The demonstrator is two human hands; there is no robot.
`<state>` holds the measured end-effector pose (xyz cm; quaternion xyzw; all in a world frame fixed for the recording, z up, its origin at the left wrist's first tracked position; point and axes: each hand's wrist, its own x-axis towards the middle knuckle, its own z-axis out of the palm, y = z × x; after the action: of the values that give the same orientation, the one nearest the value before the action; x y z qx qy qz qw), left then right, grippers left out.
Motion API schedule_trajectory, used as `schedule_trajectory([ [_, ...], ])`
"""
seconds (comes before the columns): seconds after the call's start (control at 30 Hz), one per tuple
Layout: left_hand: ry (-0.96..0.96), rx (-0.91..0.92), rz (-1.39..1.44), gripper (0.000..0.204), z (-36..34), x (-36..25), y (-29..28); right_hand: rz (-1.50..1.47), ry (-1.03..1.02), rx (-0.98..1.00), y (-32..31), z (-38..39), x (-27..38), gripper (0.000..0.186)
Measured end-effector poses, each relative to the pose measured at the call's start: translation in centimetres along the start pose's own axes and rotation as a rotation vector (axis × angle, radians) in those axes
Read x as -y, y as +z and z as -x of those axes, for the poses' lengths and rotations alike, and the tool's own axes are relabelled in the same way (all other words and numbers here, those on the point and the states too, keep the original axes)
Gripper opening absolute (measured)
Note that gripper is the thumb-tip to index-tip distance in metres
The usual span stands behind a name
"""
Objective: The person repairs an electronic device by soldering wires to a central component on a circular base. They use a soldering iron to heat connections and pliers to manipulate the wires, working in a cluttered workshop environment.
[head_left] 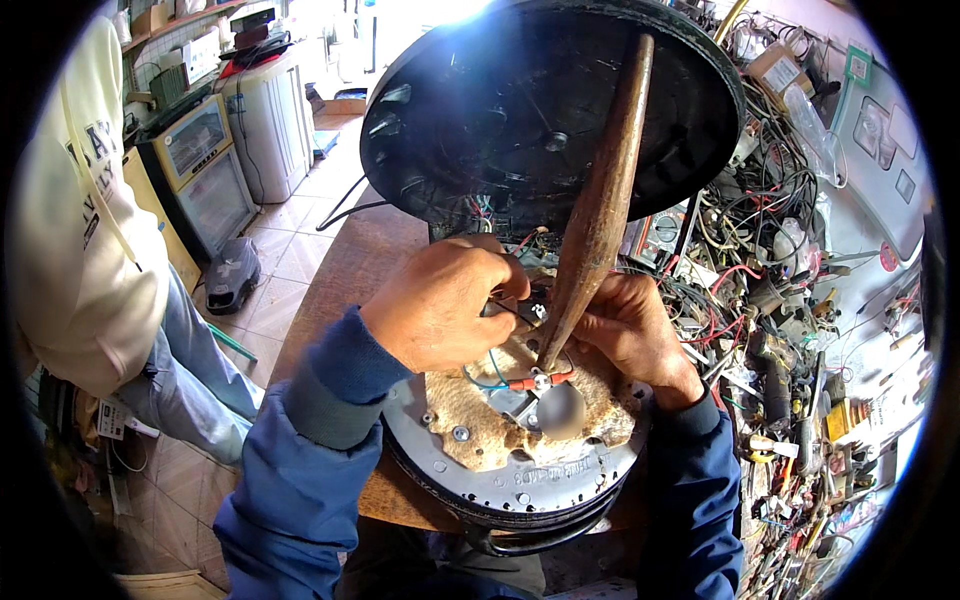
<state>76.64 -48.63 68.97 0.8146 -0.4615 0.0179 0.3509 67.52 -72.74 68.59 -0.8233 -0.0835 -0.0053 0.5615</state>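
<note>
A round grey appliance base (520, 490) lies upside down on a wooden bench, its middle covered by crumbly tan insulation (480, 425) with red and blue wires (525, 382) on it. My left hand (440, 300) pinches a thin dark wire or small tool near its far edge. My right hand (630, 330) rests beside a long brown wooden handle (600, 200) that stands on the base and leans against a raised dark round lid (540, 110). Whether my right hand grips the handle or a wire is hidden.
A dense tangle of wires, tools and small parts (790, 300) covers the bench on the right. Another person in a cream top and jeans (90, 250) stands at the left. White and yellow appliances (230, 150) sit on the tiled floor behind.
</note>
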Motion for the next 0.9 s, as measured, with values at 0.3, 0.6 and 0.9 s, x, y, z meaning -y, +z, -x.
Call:
schedule_trajectory([
  [0.3,-0.012,-0.023,-0.007,0.024,-0.4,0.2,1.2,-0.119,-0.051,0.052,0.2,-0.1,-0.8,0.032],
  [0.6,0.027,0.017,0.037,0.021,-0.2,0.9,1.9,-0.247,-0.058,0.018,0.5,-0.3,-1.0,0.031],
  [0.9,0.045,-0.048,-0.012,0.023,-0.3,-0.5,1.7,0.145,-0.205,-0.085,1.8,0.3,0.6,0.029],
])
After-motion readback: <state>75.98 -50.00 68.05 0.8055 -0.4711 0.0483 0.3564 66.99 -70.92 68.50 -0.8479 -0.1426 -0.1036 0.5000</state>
